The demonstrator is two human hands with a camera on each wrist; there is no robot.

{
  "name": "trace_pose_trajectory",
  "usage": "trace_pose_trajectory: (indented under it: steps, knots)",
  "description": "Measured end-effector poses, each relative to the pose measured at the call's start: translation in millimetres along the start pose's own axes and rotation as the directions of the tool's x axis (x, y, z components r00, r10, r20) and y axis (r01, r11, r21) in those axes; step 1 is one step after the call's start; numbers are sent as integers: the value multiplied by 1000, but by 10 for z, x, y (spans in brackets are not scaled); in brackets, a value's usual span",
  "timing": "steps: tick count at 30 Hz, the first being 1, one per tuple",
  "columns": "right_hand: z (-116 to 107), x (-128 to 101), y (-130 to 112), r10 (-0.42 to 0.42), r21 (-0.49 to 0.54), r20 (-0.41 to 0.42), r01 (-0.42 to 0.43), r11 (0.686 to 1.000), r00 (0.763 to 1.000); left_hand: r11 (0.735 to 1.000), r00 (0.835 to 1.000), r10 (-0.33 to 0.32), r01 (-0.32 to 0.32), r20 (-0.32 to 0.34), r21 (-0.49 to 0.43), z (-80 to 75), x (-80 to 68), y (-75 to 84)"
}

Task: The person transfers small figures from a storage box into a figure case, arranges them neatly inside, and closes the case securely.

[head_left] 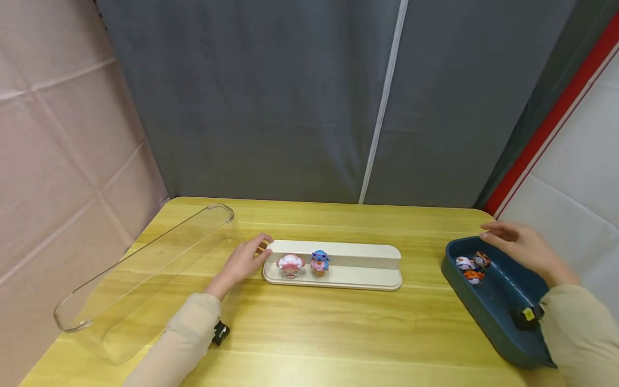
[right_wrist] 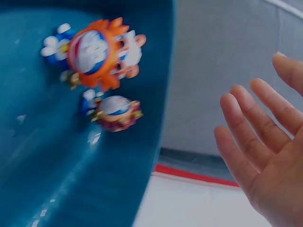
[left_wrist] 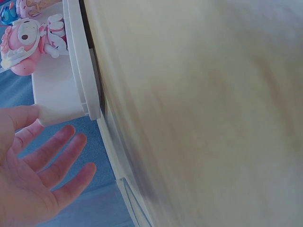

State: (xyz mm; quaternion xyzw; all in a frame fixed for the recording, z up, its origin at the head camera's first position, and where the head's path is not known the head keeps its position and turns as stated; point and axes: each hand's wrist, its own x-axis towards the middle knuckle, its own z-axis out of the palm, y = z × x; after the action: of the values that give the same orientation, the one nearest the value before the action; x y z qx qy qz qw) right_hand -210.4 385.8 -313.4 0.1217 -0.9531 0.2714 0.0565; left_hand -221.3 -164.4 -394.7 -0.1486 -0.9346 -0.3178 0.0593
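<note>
A white stepped display base (head_left: 358, 275) lies on the table with two small figurines on its left half. One is a pink and white figurine (head_left: 290, 266), the other a blue and pink figurine (head_left: 319, 263). My left hand (head_left: 245, 262) is at the base's left end, fingers spread; in the left wrist view its thumb is at the base's corner. My right hand (head_left: 524, 250) is over the dark blue tray (head_left: 503, 338), holding nothing, fingers extended. Inside that tray lie an orange-maned figurine (right_wrist: 92, 54), a brown-maned figurine (right_wrist: 116, 112) and a white-headed figurine (head_left: 464, 263).
A clear plastic cover (head_left: 155, 269) stands along the table's left side, beside my left forearm. Grey curtain (head_left: 266, 107) hangs behind the table (head_left: 338, 333). Pale cloth (head_left: 58, 161) hangs on the left, white cloth with a red band (head_left: 532, 145) on the right.
</note>
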Motion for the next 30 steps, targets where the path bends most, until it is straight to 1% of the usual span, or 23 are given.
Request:
trace_pose_trajectory:
  steps: [4,9,12,19,26,30]
  knots:
    - [37,-25,132,63,12,6,-63,998,998,1000,1000,-1,1,0,0,-3,-2,7]
    - [100,-34,261,112,6,17,-112,994,994,1000,1000,4,-4,-5,-3,-2,3,13]
    - [148,-28,326,122,8,39,-122,992,992,1000,1000,0,0,-5,-3,-1,5,11]
    - [264,-33,513,130,-22,53,-128,991,990,1000,1000,-5,5,0,-4,4,6,7]
    - [350,-67,593,161,15,101,-164,986,982,1000,1000,-5,5,1,-3,1,5,21]
    - [417,-81,632,197,36,130,-204,978,972,1000,1000,-1,1,3,-1,1,4,22]
